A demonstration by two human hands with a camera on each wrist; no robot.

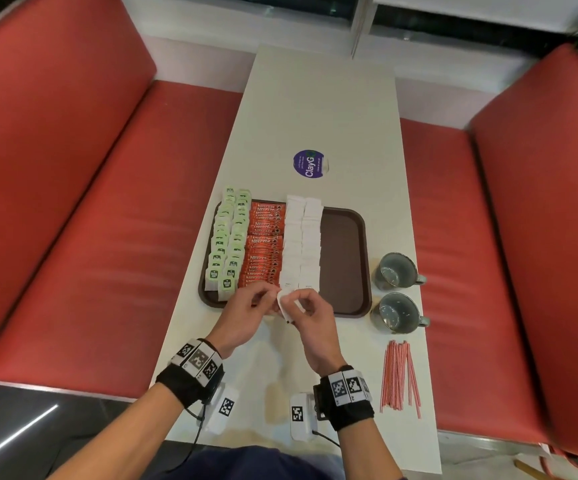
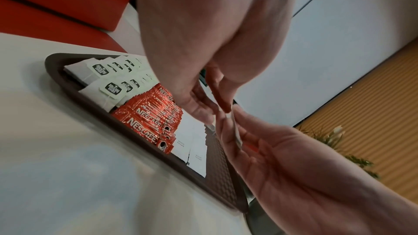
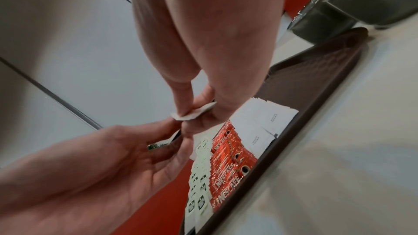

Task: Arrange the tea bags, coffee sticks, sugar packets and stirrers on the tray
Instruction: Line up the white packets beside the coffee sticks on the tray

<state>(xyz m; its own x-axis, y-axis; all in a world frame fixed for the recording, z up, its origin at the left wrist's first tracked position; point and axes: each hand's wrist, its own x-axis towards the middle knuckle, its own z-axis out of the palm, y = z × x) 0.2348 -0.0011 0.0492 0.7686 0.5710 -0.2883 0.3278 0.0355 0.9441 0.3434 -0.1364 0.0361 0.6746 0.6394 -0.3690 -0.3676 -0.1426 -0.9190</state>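
Observation:
A brown tray (image 1: 343, 258) holds two columns of green tea bags (image 1: 226, 244), a block of red coffee sticks (image 1: 265, 244) and two columns of white sugar packets (image 1: 303, 244); its right part is bare. Both hands hover over the tray's near edge. My left hand (image 1: 269, 296) and right hand (image 1: 302, 301) pinch a white sugar packet (image 1: 284, 306) between them. In the right wrist view the right hand's thumb and finger (image 3: 185, 112) nip the packet (image 3: 199, 112). It shows edge-on (image 2: 236, 132) in the left wrist view. Red-and-white stirrers (image 1: 400, 375) lie bundled on the table at the right.
Two grey cups (image 1: 396, 271) (image 1: 398, 311) stand right of the tray. A round purple sticker (image 1: 309, 163) sits on the white table (image 1: 315, 98) beyond the tray. Red bench seats (image 1: 72, 202) flank the narrow table on both sides.

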